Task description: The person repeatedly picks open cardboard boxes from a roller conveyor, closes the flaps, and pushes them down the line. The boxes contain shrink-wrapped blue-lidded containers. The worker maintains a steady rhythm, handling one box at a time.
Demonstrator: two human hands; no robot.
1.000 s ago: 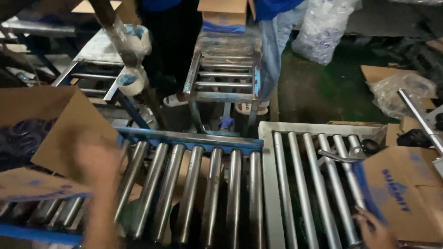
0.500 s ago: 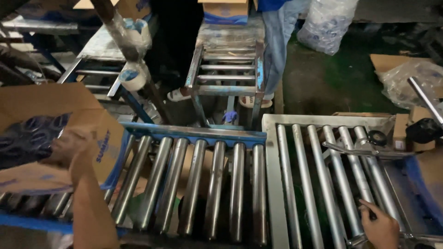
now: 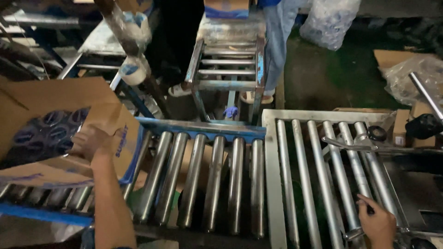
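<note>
Your hands are working far apart: your left hand (image 3: 92, 143) is pressing flat against the near flap of the open cardboard box (image 3: 60, 129), fingers spread on it rather than closed around it, while your right hand (image 3: 379, 223) is resting with curled fingers on a steel roller of the right-hand conveyor (image 3: 323, 184), gripping nothing you can lift.

Going from big to small: the blue-framed roller conveyor (image 3: 203, 180) is carrying the box at its left end, and the steel-framed conveyor is sitting just beside it on the right. Beyond them a small metal stand (image 3: 228, 69) is holding another box (image 3: 227, 8), and a person's legs (image 3: 277, 50) are standing next to it. A tape roll (image 3: 133, 71) is hanging on a post behind the box.

The box is lying to the left of both hands' midline, directly under your left hand and well apart from your right. Its long side is running across the rollers' axes, along the travel line toward the right conveyor. Dark blue packets are filling its inside.

Compared with half a second ago, the box is sitting slightly further right on the rollers, your left hand is staying on its flap, and your right hand is holding much the same place.
</note>
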